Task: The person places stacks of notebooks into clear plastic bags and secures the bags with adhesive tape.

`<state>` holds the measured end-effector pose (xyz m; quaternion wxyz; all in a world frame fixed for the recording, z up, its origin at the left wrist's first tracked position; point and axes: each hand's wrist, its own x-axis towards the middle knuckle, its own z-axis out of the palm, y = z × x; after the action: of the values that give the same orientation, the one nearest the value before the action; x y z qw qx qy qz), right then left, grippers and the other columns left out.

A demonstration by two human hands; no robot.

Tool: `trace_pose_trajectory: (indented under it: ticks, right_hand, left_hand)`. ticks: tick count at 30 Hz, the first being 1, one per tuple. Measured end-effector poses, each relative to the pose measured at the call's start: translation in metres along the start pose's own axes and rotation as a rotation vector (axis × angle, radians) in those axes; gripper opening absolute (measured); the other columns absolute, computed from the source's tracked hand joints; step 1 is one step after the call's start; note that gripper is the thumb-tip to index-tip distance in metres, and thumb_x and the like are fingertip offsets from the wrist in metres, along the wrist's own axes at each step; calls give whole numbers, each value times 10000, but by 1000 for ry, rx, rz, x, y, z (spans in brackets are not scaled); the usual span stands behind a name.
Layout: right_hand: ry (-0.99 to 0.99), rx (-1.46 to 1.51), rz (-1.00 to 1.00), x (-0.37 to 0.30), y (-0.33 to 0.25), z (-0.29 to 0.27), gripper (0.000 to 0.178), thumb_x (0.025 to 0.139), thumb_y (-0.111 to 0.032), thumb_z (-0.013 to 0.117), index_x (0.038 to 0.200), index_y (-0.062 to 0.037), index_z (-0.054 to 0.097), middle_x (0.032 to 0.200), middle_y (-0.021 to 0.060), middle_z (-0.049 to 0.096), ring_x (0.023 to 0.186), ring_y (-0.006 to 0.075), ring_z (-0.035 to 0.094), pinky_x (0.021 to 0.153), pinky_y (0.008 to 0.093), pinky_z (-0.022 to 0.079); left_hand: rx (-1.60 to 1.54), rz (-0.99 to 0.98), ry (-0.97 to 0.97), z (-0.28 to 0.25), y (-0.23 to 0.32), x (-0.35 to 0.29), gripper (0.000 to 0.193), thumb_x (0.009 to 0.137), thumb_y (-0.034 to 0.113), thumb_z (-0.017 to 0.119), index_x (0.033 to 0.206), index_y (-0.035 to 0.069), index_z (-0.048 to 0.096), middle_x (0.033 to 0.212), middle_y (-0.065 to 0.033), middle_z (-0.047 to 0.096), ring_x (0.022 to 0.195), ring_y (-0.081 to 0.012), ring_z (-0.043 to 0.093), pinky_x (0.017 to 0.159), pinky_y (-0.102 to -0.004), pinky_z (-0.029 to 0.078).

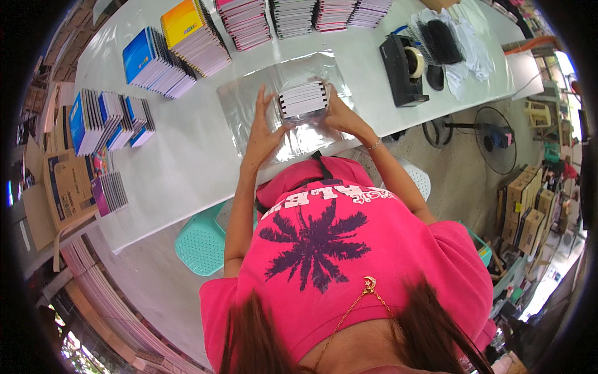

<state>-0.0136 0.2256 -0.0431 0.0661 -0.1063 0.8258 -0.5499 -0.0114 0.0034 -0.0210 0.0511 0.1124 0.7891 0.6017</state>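
Note:
A short stack of small spiral notebooks [303,100] stands on a clear plastic sheet [243,106] spread over the white table, its white page edges and dark bindings upward. At the stack's left end my left hand [265,132] has its thumb and fingers apart, the fingertips close beside it. Whether they touch it I cannot make out. My right hand [342,115] grips the right end of the stack, with its fingers partly hidden behind it. The sheet shows creases and bright glare around the stack.
Blue notebooks [140,59], yellow notebooks [187,28] and several other stacks line the table's far and left edges. A black tape dispenser [398,71] sits to the right, near a dark brush-like object [443,42] on white cloth. A fan [495,140] stands beyond the table.

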Motion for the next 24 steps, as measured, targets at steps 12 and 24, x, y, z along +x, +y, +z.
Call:
trace_pose_trajectory:
  ticks: [12, 24]
  right_hand:
    - [129, -547, -374, 4, -158, -72, 194, 743, -182, 749, 897, -108, 657, 1354, 105, 470, 1282, 329, 385, 1052, 418, 310]
    - [123, -565, -419, 44, -116, -62, 241, 832, -216, 672, 1045, -106, 648, 1121, 139, 600, 1058, 342, 553, 861, 437, 451]
  left_hand:
    - [665, 424, -89, -39, 115, 15, 129, 729, 215, 757, 847, 167, 733, 1343, -49, 508, 1385, -295, 325, 1140, -579, 140]
    - [513, 146, 123, -16, 115, 41, 281, 814, 87, 664, 1094, 105, 664, 1109, -127, 569, 930, -217, 585, 806, -310, 489]
